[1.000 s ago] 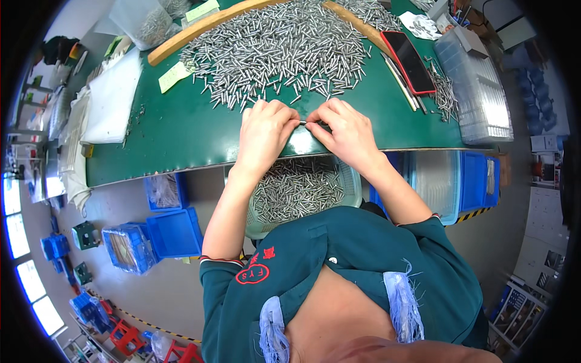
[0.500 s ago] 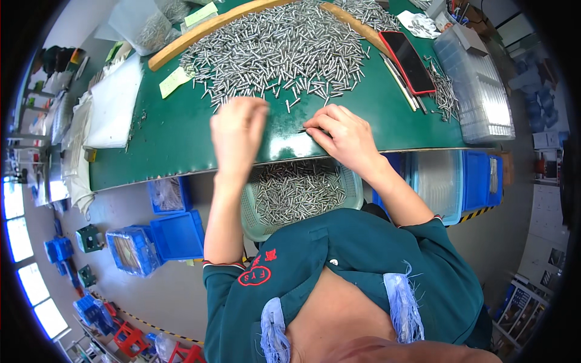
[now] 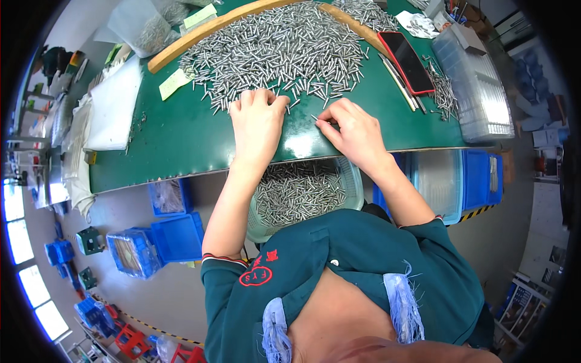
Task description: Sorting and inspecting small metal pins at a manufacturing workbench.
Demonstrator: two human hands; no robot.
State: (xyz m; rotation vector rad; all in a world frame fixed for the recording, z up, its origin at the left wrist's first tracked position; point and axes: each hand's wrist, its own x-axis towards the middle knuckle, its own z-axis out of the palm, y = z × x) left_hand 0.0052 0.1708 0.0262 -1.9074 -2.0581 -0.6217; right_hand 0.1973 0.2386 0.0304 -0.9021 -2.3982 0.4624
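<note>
A broad heap of small metal pins point(image 3: 272, 51) covers the far middle of the green table. At the heap's near edge, my left hand point(image 3: 259, 124) reaches down with bent fingers. The fingers look somewhat apart, touching or just over the nearest pins; their tips are partly hidden and no held pin shows. Right of it, my right hand point(image 3: 356, 132) pinches a metal pin point(image 3: 313, 117) between thumb and forefinger, its end poking out to the left. Below the table edge, a pale green basket point(image 3: 357, 192) holds many similar pins.
Wooden strips point(image 3: 200, 35) border the heap. To the right lie a red-edged phone point(image 3: 408, 63), thin rods point(image 3: 398, 83), a smaller pin pile point(image 3: 445, 94) and clear plastic boxes point(image 3: 478, 85). White sheets point(image 3: 115, 106) lie left, near a yellow-green note point(image 3: 175, 83). Blue bins point(image 3: 177, 236) stand below.
My left hand has moved right, and its blur has cleared. My right hand has shifted slightly right; the pin in its fingers now shows more plainly.
</note>
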